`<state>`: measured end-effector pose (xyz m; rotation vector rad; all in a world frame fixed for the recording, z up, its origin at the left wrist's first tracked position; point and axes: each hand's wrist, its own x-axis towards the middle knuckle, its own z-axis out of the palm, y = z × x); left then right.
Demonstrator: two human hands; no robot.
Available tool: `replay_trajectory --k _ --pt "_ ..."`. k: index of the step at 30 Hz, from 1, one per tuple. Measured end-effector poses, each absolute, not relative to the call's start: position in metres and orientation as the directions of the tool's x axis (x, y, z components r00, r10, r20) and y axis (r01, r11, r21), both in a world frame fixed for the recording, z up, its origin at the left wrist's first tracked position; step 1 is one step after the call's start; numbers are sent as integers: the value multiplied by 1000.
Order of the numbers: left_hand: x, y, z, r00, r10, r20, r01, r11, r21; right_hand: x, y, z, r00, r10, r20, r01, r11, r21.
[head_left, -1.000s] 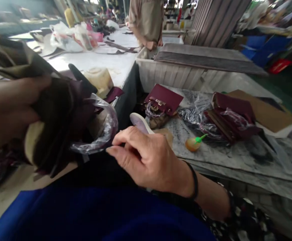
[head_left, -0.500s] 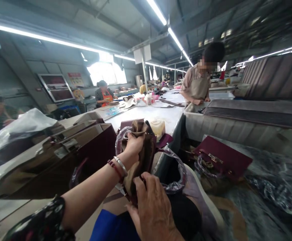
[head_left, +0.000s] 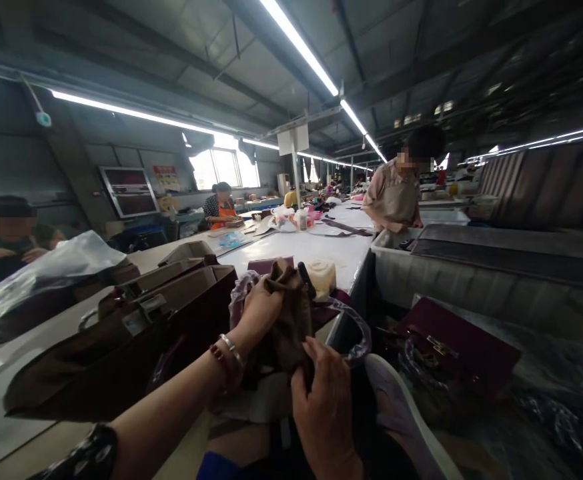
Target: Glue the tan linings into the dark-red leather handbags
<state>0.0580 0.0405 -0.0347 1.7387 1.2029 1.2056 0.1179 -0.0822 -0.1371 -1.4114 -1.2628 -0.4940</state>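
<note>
In front of me is a maroon handbag with its brown cloth lining (head_left: 290, 327) pulled up out of it. My left hand (head_left: 260, 310) is closed on the upper part of this lining, which bunches above the fingers. Lower and to the right, my right hand (head_left: 324, 400) has its thumb and fingers bent around the lining's edge, pinching it. One bag handle (head_left: 360, 333), wrapped in clear plastic, loops out to the right; another wrapped handle (head_left: 239, 293) shows behind my left hand. The bag's body is mostly hidden by the lining and my hands.
Several unfinished maroon bags with brown lining (head_left: 91, 360) stand at left beside a clear plastic sheet (head_left: 71, 267). A yellowish block (head_left: 320, 277) sits on the white table (head_left: 276, 247). At right, a grey bin (head_left: 446, 267) adjoins a finished maroon bag (head_left: 459, 343). Co-workers are around.
The lining has been pulled further out and spread between my hands. My right hand has moved right and now pinches its edge. The view has tilted up slightly.
</note>
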Motion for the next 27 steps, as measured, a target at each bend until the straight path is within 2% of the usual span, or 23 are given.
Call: replay_trajectory --k 2,5,9,12,16,20,24,27 --pt "51 39 -30 184 897 402 388 -442 809 121 -77 -137 389 389 835 830 245 -501" --pt "43 39 -27 250 799 547 430 -598 676 122 -69 -134 442 395 805 764 305 -569" --pt "33 44 -26 380 709 594 424 -704 570 122 -56 -126 472 393 789 706 368 -606" --pt "24 44 -19 534 644 547 412 -764 497 124 -45 -120 476 395 785 679 403 -614" --pt "10 39 -6 755 563 337 452 -819 355 130 -33 -109 461 445 768 647 424 -634" --pt "5 37 -5 773 609 180 563 -788 249 139 -29 -96 413 547 728 602 437 -669" --pt "11 32 -8 739 662 126 663 -748 43 145 -26 -85 367 617 696 570 442 -693" --pt "17 31 -9 706 697 126 705 -708 -30 149 -25 -82 322 641 697 563 462 -685"
